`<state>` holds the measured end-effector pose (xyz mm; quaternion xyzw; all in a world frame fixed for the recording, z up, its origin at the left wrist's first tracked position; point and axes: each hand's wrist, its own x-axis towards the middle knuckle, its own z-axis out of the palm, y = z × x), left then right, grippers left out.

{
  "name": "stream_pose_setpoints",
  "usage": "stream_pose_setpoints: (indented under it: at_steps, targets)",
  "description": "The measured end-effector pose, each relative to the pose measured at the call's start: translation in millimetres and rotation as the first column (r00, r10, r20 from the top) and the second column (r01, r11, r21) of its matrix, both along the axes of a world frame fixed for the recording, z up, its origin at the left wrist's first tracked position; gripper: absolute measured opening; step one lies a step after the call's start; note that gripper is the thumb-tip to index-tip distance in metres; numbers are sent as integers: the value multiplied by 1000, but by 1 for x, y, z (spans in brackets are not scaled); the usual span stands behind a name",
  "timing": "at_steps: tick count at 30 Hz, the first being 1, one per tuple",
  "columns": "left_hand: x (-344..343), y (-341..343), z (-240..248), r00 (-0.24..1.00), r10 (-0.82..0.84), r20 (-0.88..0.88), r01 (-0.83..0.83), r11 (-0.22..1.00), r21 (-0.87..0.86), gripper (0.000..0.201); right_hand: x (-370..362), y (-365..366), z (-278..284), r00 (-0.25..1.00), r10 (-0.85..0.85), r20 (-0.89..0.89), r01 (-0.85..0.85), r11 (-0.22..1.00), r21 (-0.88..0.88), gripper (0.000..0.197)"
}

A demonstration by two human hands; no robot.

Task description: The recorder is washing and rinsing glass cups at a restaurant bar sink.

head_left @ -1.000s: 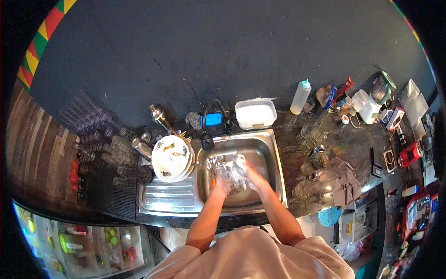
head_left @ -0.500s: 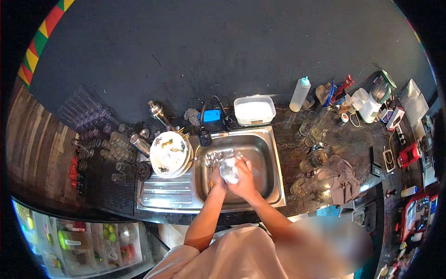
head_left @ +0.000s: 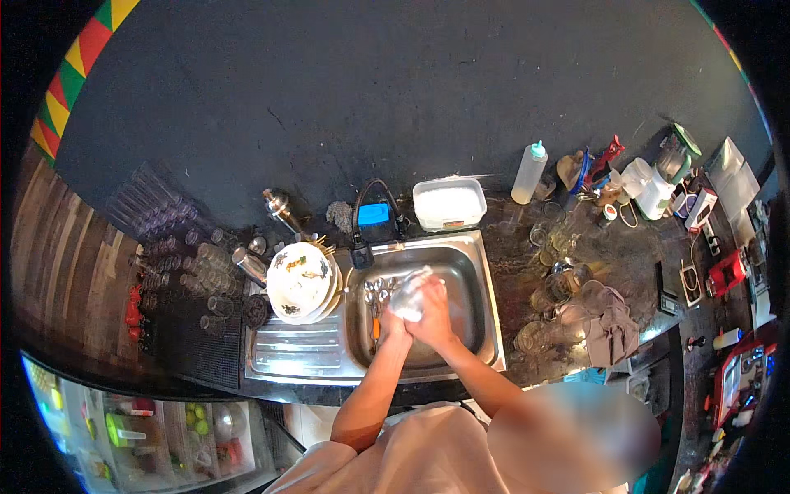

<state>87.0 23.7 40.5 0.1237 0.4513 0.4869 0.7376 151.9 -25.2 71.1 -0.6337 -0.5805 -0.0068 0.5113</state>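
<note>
Over the steel sink (head_left: 473, 329) my two hands are close together around a clear drinking glass (head_left: 405, 303), which looks whitish and blurred. My left hand (head_left: 396, 323) grips it from below, its fingers partly hidden behind it. My right hand (head_left: 433, 316) is closed against its right side; whether a cloth or sponge is in it I cannot make out. Several spoons (head_left: 378, 286) and an orange-handled utensil (head_left: 376, 329) lie in the basin, left of my hands. The black faucet (head_left: 362, 251) arches over the basin's back left corner.
Stacked dirty plates (head_left: 300, 288) stand on the drainboard (head_left: 296, 350). Behind the sink are a blue sponge (head_left: 373, 215), a grey scourer (head_left: 338, 216) and a white tub (head_left: 450, 203). Glasses (head_left: 539, 333) and a brown cloth (head_left: 609, 329) sit to the right, more glasses (head_left: 216, 276) left.
The glass has tilted and shifted slightly in my hands, and my right hand has turned around it. My left hand has moved a little to the right. The orange handle shows more.
</note>
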Motion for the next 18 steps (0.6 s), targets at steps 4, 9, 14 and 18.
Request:
stream_pose_setpoints:
  at_steps: [4,9,14,18]
  targets:
    - [-19,4,-36,973,-229,-9,229,973,-2,20,31,21,-11,983,-31,-179,22,998,-52,53]
    - [-15,17,-38,954,-159,253,161,987,12,34,7,-1,-15,990,-131,-54,117,973,-201,49]
    - [-16,22,-42,734,-433,523,377,901,216,31,42,12,-39,835,-290,-467,162,941,-296,43]
    - [-19,20,-42,882,-311,354,279,950,141,38,7,4,-8,972,-146,-187,111,976,-185,38]
